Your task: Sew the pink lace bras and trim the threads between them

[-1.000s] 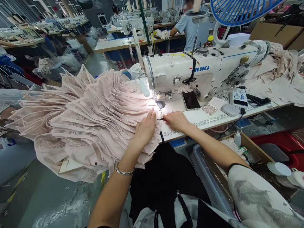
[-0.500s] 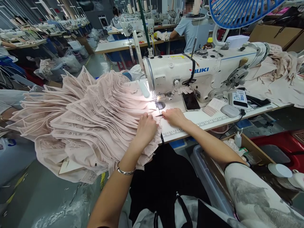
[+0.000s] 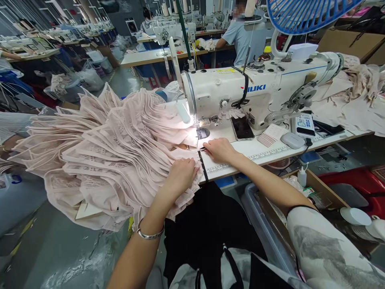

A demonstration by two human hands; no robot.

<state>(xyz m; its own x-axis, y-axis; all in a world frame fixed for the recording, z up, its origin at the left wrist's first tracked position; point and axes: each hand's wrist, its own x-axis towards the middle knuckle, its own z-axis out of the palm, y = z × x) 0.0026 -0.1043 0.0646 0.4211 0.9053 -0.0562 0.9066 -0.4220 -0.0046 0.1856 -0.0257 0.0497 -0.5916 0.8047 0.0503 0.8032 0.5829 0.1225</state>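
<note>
My left hand (image 3: 180,176) is closed on the edge of a pale pink lace-trimmed fabric piece (image 3: 177,154) at the near right side of a big layered pile (image 3: 99,136). Just right of it, my right hand (image 3: 219,150) has its fingers pinched around a thin dark tool (image 3: 202,149), mostly hidden, whose tip points at the cloth. Both hands are at the front of the white sewing machine (image 3: 222,90), before its lit needle area (image 3: 197,130). Some pink fabric lies up against the needle plate (image 3: 203,133).
On the machine bed rest a phone (image 3: 242,128), a fabric swatch card (image 3: 272,134) and a grey case (image 3: 292,140). More pink fabric (image 3: 351,96) lies behind at right. A blue fan (image 3: 313,14) hangs above. A co-worker (image 3: 240,40) sits beyond; another person's hand is at far left.
My left hand has drawn back toward me and to the left, pulling the fabric edge from beside the needle. A gap now shows between cloth layers. My right hand has barely shifted.
</note>
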